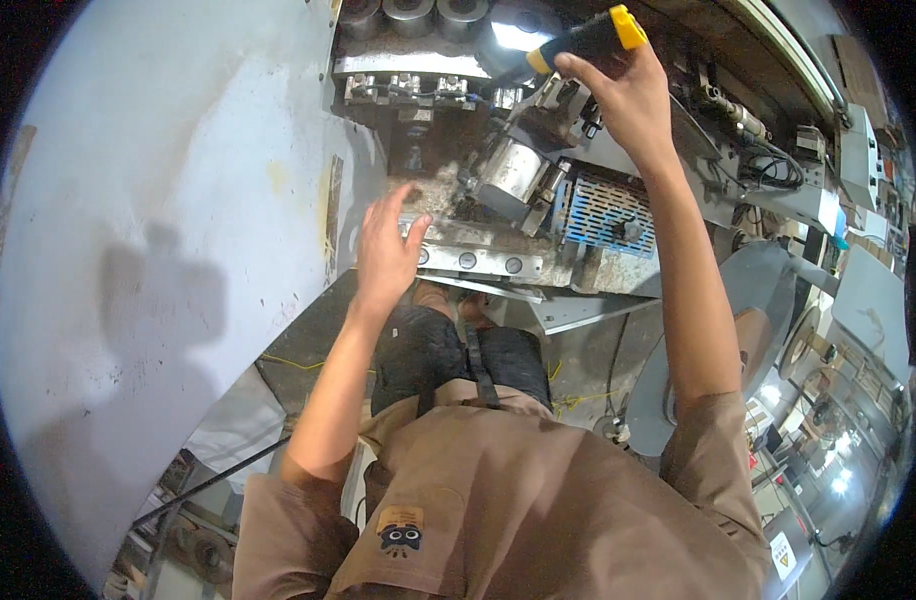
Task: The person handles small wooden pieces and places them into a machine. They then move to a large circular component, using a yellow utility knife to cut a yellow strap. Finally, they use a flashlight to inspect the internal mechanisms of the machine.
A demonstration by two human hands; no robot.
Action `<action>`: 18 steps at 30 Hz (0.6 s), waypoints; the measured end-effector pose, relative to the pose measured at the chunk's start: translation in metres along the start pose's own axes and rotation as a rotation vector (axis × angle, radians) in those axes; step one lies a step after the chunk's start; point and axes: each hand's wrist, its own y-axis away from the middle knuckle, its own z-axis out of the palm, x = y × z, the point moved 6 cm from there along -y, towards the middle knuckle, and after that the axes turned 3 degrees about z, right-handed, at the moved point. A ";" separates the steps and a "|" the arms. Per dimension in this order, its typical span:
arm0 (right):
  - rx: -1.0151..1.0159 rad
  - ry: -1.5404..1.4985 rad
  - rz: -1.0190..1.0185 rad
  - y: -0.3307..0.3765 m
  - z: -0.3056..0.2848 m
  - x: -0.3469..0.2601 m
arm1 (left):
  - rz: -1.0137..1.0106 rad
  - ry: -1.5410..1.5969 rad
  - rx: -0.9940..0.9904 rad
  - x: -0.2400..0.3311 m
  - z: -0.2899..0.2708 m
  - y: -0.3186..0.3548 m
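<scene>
My right hand (633,105) is raised over the far side of a machine. Its fingers wrap round a black tool with yellow ends (590,42), whose exact kind I cannot make out; the tool lies tilted, yellow butt up to the right. My left hand (383,255) hovers at the machine's near left, fingers spread and holding nothing. Just right of it runs a metal strip with several round dials (468,261). Between my hands sits a shiny metal cylinder (515,172) on a dirty machine bed. Below my right hand lies a blue slotted plate (610,215).
A large pale panel (178,200) stands close on the left. Metal rollers (410,15) and a row of small fittings (406,88) are at the back. Cables and grey boxes (858,160) crowd the right. A grey rounded panel (753,290) stands beside my right arm.
</scene>
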 end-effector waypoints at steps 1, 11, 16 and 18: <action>0.005 -0.223 0.058 -0.010 0.005 -0.016 | -0.036 0.061 0.009 -0.004 0.002 -0.002; 0.066 0.238 -0.358 -0.057 0.052 -0.016 | -0.100 0.678 0.294 0.024 0.023 -0.116; 0.072 0.199 -0.399 -0.054 0.066 -0.029 | -0.162 0.827 0.264 0.029 0.046 -0.170; 0.097 0.232 -0.420 -0.053 0.069 -0.028 | -0.229 0.860 0.235 0.033 0.052 -0.179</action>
